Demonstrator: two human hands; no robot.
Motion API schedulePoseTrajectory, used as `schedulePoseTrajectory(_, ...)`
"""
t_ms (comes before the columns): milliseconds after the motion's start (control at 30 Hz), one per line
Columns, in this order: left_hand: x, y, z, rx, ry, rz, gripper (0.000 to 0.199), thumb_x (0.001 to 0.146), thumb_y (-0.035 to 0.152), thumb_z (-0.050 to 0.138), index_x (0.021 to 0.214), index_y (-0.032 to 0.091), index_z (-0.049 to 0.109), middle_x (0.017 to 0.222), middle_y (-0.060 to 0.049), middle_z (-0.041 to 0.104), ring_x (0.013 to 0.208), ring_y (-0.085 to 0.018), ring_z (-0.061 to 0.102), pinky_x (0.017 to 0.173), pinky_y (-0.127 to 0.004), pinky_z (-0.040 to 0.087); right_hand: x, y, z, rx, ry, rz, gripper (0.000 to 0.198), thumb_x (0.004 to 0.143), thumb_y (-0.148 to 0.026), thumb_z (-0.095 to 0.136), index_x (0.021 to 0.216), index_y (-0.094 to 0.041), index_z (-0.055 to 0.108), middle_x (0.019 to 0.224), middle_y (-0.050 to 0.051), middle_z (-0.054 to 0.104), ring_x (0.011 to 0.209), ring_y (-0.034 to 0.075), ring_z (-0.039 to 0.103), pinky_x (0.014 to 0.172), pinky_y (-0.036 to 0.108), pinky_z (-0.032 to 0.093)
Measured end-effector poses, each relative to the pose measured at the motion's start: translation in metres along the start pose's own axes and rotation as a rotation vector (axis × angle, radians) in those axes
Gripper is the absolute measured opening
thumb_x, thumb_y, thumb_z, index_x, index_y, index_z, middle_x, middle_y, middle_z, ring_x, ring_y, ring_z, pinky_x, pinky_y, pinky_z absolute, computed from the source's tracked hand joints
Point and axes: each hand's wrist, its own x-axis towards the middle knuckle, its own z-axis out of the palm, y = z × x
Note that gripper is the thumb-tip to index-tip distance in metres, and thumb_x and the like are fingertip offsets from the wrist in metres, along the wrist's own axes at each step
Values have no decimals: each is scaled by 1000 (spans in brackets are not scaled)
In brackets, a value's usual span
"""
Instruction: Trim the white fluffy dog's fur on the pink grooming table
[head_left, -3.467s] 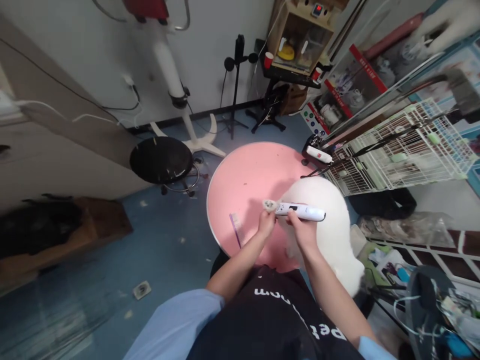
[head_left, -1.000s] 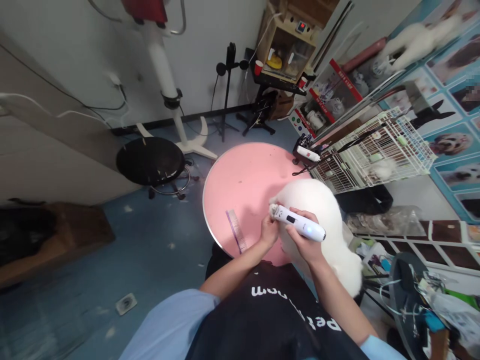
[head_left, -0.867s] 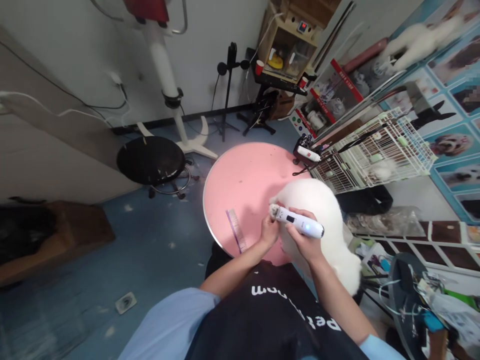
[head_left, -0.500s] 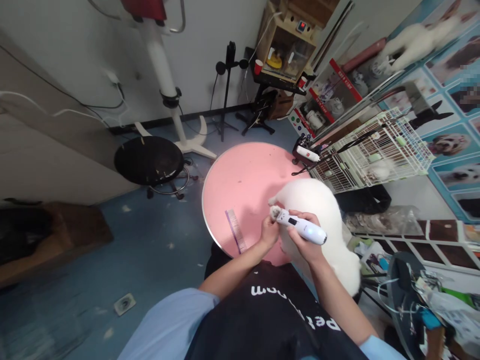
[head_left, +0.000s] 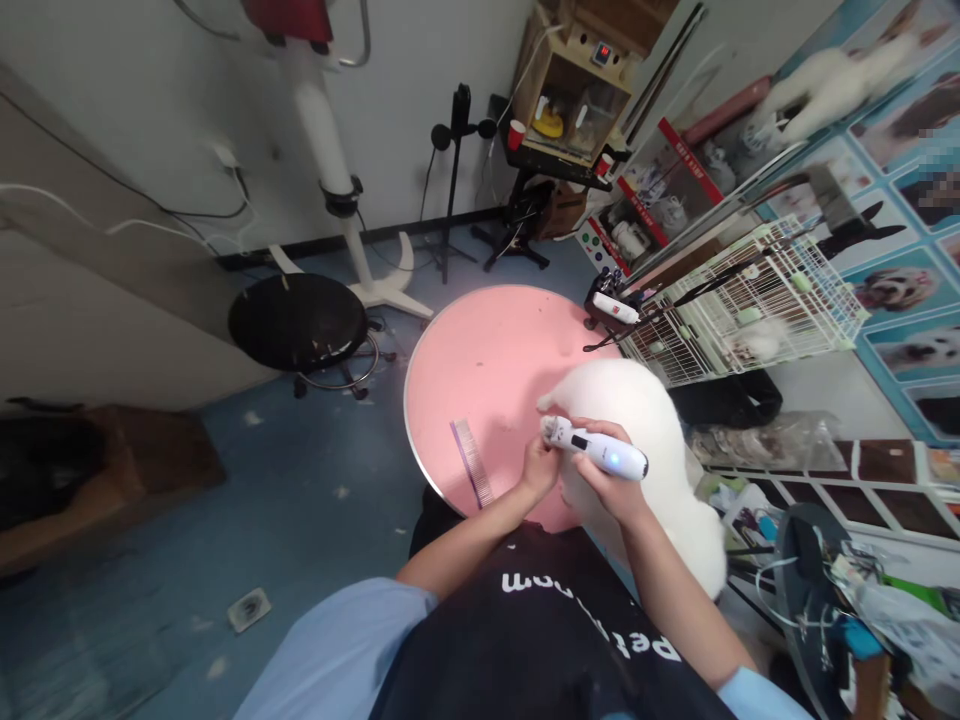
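A fluffy white animal [head_left: 626, 395] is on the right side of the round pink table [head_left: 480, 330]. My left hand [head_left: 538, 465] is closed around one of its paws [head_left: 548, 424], near the table's middle. In my right hand [head_left: 611, 480] is a white pet clipper [head_left: 604, 452] with a lit blue spot. The clipper's head is at the paw and partly covers it. To the left of my left hand, a comb [head_left: 472, 462] with a purple spine lies flat on the table.
A black stool [head_left: 298, 320] stands left of the table. A holder with another white clipper [head_left: 615, 308] is at the table's far right edge, beside a wire cage [head_left: 750, 300]. A round tray with clutter [head_left: 806, 590] stands at the lower right.
The rear end of the clipper has shifted slightly up and left, and its head covers more of the paw. My left hand keeps its hold.
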Motion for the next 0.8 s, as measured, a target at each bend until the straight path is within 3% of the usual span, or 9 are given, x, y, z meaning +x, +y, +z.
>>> schedulePoseTrajectory(200, -3, 7, -1, 27, 3, 28, 27, 65, 38, 73, 65, 14, 62, 66, -2, 63, 63, -13, 53, 61, -24, 43, -6, 3, 4, 92, 127, 145, 49, 70, -41, 79, 105, -25, 49, 127, 13, 65, 107, 28, 67, 88, 49, 57)
schedulePoseTrajectory(367, -2, 3, 2, -3, 67, -40, 27, 62, 37, 75, 66, 15, 59, 64, 1, 59, 60, -11, 50, 57, -22, 40, -21, -3, 6, -74, 226, -60, 41, 73, -30, 76, 99, -26, 45, 118, 10, 67, 113, 25, 64, 97, 50, 51)
schedulePoseTrajectory(500, -1, -5, 4, -4, 87, -40, 31, 60, 37, 76, 58, 16, 54, 57, 3, 55, 56, -9, 46, 56, -21, 39, -24, -3, 12, -121, 196, -41, 37, 74, -28, 73, 101, -25, 48, 116, 11, 67, 110, 25, 65, 97, 48, 52)
schedulePoseTrajectory(800, -1, -9, 2, 22, 81, -21, 22, 65, 35, 71, 61, 16, 60, 61, 1, 61, 61, -11, 52, 62, -24, 43, -25, 3, 23, -87, 311, -10, 36, 74, -29, 73, 101, -24, 49, 112, 10, 67, 105, 24, 66, 91, 46, 55)
